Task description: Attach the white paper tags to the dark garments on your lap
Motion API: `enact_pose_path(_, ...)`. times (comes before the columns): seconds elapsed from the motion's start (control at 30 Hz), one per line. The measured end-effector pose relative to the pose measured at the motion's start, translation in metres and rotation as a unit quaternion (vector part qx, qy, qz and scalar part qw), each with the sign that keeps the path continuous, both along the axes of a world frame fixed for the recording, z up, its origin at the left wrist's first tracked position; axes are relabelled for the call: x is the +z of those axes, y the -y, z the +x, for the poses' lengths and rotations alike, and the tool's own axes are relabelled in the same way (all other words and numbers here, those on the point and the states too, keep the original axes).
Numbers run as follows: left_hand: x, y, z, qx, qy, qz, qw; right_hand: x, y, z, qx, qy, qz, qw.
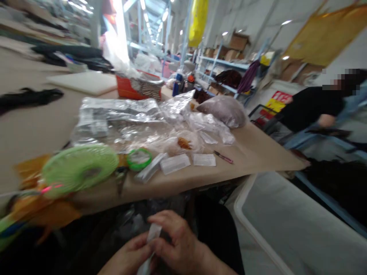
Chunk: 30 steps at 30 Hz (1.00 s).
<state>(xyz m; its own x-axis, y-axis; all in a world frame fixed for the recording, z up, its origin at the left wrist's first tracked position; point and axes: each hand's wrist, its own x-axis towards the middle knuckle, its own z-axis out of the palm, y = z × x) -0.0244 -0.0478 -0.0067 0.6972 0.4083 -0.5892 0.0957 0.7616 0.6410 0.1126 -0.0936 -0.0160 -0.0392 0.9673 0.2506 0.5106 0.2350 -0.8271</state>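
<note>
Both of my hands meet low in front of me, below the table's front edge. My left hand point(133, 250) pinches a narrow white strip point(155, 232), perhaps paper or fabric. From the other side my right hand point(177, 236) grips the same strip between thumb and fingers. The strip's upper end sticks up between the hands, and its lower part runs down towards the bottom of the view. Above them on the table lie several flat white packets point(175, 164) and a dark pink pen-like tool point(223, 157).
A green plastic basket point(80, 168), a green tape roll point(139, 159) and clear plastic bags point(123, 118) lie on the brown table point(258, 152). A stuffed bag point(225, 110) sits behind. A large white bin point(298, 221) stands right; a person in black point(312, 103) is beyond.
</note>
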Motion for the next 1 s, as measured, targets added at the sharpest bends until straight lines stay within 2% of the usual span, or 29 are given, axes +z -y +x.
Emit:
enact_pose_path(0.07, 0.002, 0.003, -0.01, 0.039, -0.014, -0.029, 0.999, 0.005, 0.006, 0.0, -0.022, -0.006, -0.002, 1.0)
enact_pose_path(0.17, 0.002, 0.0, -0.018, 0.029, 0.079, -0.032, 0.996, -0.001, 0.005, 0.004, -0.032, -0.013, 0.003, 0.999)
enact_pose_path(0.27, 0.001, -0.003, -0.02, 0.049, 0.103, -0.05, 0.992, -0.008, 0.005, 0.006, -0.022, 0.016, 0.024, 0.999)
enact_pose_path(0.47, 0.003, 0.002, -0.021, 0.055, 0.11, -0.054, 0.991, -0.003, 0.003, 0.001, -0.011, 0.085, 0.033, 0.996)
enact_pose_path(0.7, 0.002, -0.001, -0.024, 0.06, 0.096, -0.057, 0.992, -0.002, 0.0, -0.004, -0.018, 0.1, 0.025, 0.994)
enact_pose_path(0.87, 0.0, -0.001, -0.025, 0.065, 0.101, -0.059, 0.991, -0.004, 0.0, -0.006, -0.023, 0.065, -0.013, 0.998)
enact_pose_path(1.0, -0.001, -0.001, -0.026, 0.082, 0.114, -0.037, 0.989, -0.006, -0.005, -0.006, -0.066, -0.06, -0.091, 0.992)
